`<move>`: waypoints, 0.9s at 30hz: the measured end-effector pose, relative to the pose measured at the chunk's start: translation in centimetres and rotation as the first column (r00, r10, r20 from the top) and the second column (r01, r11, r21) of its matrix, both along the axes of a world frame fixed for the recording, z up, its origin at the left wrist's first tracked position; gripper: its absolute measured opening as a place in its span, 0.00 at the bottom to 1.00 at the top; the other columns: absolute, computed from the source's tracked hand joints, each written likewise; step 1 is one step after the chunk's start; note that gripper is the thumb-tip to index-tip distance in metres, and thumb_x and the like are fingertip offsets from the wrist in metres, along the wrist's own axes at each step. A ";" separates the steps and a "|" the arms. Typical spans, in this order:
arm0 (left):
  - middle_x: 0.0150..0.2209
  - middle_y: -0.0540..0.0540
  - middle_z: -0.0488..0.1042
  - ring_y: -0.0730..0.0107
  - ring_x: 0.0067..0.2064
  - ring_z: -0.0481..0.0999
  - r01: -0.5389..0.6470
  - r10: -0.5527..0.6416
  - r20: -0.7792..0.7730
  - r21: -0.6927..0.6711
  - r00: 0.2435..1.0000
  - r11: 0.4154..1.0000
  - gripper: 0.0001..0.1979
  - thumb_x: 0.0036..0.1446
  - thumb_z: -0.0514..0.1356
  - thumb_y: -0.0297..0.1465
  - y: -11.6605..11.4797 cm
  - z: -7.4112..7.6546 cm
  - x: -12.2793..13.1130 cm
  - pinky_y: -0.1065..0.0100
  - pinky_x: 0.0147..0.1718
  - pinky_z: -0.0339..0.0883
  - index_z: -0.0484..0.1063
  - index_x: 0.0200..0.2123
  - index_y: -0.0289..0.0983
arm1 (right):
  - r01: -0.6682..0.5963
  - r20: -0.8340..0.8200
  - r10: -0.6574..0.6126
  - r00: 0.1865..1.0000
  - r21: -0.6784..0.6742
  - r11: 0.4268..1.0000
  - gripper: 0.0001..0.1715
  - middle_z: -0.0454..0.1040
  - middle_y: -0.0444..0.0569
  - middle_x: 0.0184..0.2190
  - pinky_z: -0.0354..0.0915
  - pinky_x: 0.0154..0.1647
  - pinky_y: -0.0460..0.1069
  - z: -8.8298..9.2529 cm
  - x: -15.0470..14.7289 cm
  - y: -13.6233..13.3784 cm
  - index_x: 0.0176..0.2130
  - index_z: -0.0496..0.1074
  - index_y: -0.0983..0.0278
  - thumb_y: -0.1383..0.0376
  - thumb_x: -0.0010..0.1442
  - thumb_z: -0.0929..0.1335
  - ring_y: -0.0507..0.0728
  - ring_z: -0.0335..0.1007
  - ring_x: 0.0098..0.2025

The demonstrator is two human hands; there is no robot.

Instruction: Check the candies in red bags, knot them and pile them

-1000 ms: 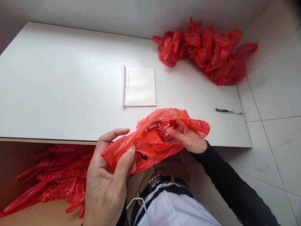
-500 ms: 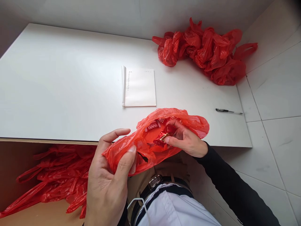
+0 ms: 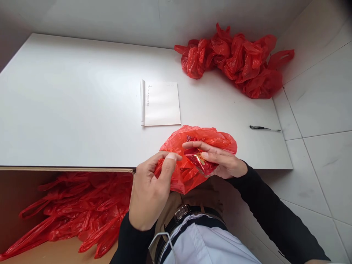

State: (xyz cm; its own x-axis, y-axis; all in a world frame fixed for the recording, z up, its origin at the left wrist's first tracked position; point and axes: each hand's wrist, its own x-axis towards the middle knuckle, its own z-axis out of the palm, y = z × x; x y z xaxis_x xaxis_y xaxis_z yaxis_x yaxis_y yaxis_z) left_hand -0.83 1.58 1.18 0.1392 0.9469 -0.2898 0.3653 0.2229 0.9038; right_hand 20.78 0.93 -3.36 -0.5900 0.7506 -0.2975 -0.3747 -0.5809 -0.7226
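A red plastic bag [image 3: 183, 181] is bunched at the table's front edge, just before my waist. My left hand [image 3: 154, 187] is closed on the bag's left side, thumb and forefinger pinching the film. Over the bag's mouth, my right hand [image 3: 225, 161] grips a shiny red wrapped packet [image 3: 202, 161] with gold print between thumb and fingers. Part of another red packet [image 3: 189, 138] with a patterned edge shows behind my right forefinger. The rest of the bag's contents are hidden by film and fingers.
An open notebook [image 3: 163, 104] with writing lies on the white table [image 3: 77, 99]. A black pen [image 3: 261, 128] is near the right edge. Knotted red bags [image 3: 233, 55] are heaped against the wall. An open cardboard box [image 3: 22, 190] at lower left holds more red bags [image 3: 88, 209].
My left hand has moved right and closed tighter on the bag, which is more gathered. My right hand has lifted the red packet up out of the bag's opening.
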 end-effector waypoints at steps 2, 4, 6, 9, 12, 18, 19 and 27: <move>0.25 0.53 0.68 0.73 0.28 0.63 0.076 -0.075 0.018 -0.036 0.997 0.996 0.16 0.66 0.57 0.42 0.5 -0.2 0.6 0.70 0.31 0.58 0.76 0.32 0.38 | -0.034 -0.032 0.033 0.999 -0.017 0.999 0.29 0.59 0.40 0.26 0.51 0.26 0.44 0.1 0.1 0.0 0.68 0.59 0.57 0.57 0.70 0.64 0.49 0.49 0.25; 0.26 0.53 0.68 0.74 0.29 0.63 0.143 -0.138 0.078 -0.055 0.987 0.988 0.16 0.65 0.58 0.41 0.7 -0.2 1.1 0.70 0.31 0.58 0.73 0.29 0.37 | -0.055 -0.061 0.053 0.997 -0.025 0.998 0.31 0.57 0.39 0.26 0.50 0.26 0.44 0.2 0.2 0.2 0.69 0.58 0.56 0.58 0.70 0.63 0.49 0.47 0.25; 0.24 0.54 0.63 0.75 0.27 0.59 0.169 -0.159 0.128 -0.068 0.979 0.983 0.16 0.65 0.58 0.40 0.6 -0.3 1.4 0.71 0.29 0.56 0.70 0.27 0.37 | -0.071 -0.086 0.068 0.994 -0.036 0.997 0.31 0.56 0.39 0.25 0.47 0.25 0.43 0.2 0.2 0.4 0.69 0.59 0.57 0.59 0.70 0.63 0.49 0.44 0.24; 0.22 0.55 0.59 0.76 0.25 0.55 0.168 -0.155 0.156 -0.074 0.975 0.983 0.16 0.66 0.57 0.38 0.4 -0.3 1.6 0.71 0.27 0.54 0.69 0.26 0.37 | -0.090 -0.104 0.083 0.991 -0.060 0.994 0.30 0.56 0.39 0.24 0.45 0.23 0.43 0.0 0.3 0.7 0.67 0.60 0.57 0.59 0.69 0.63 0.49 0.43 0.23; 0.22 0.54 0.61 0.76 0.25 0.56 0.145 -0.132 0.154 -0.075 0.979 0.987 0.15 0.65 0.57 0.37 0.3 -0.5 1.6 0.70 0.26 0.53 0.70 0.26 0.37 | -0.098 -0.122 0.089 0.989 -0.072 0.993 0.29 0.55 0.38 0.23 0.45 0.21 0.42 -0.1 0.3 0.8 0.66 0.61 0.59 0.59 0.68 0.62 0.49 0.42 0.22; 0.19 0.56 0.58 0.76 0.22 0.53 0.101 -0.082 0.180 -0.097 0.980 0.990 0.13 0.64 0.58 0.35 0.2 -0.4 1.7 0.69 0.26 0.54 0.73 0.27 0.37 | -0.103 -0.165 0.083 0.983 -0.117 0.988 0.25 0.56 0.38 0.24 0.44 0.19 0.41 -0.5 0.2 0.9 0.62 0.64 0.60 0.60 0.69 0.61 0.47 0.40 0.20; 0.19 0.56 0.58 0.76 0.22 0.53 0.098 -0.078 0.186 -0.100 0.979 0.990 0.13 0.64 0.58 0.35 0.1 -0.3 1.7 0.70 0.27 0.54 0.73 0.27 0.38 | -0.099 -0.163 0.077 0.984 -0.128 0.987 0.24 0.56 0.38 0.24 0.44 0.19 0.41 -0.5 0.2 0.9 0.62 0.64 0.60 0.60 0.68 0.61 0.47 0.40 0.20; 0.21 0.55 0.61 0.77 0.23 0.53 0.098 -0.075 0.197 -0.108 0.977 0.989 0.14 0.65 0.58 0.35 -0.1 -0.3 1.7 0.71 0.27 0.56 0.73 0.28 0.37 | -0.111 -0.178 0.081 0.981 -0.165 0.980 0.16 0.54 0.35 0.20 0.44 0.18 0.40 -0.2 0.0 1.1 0.53 0.63 0.59 0.59 0.66 0.62 0.47 0.38 0.19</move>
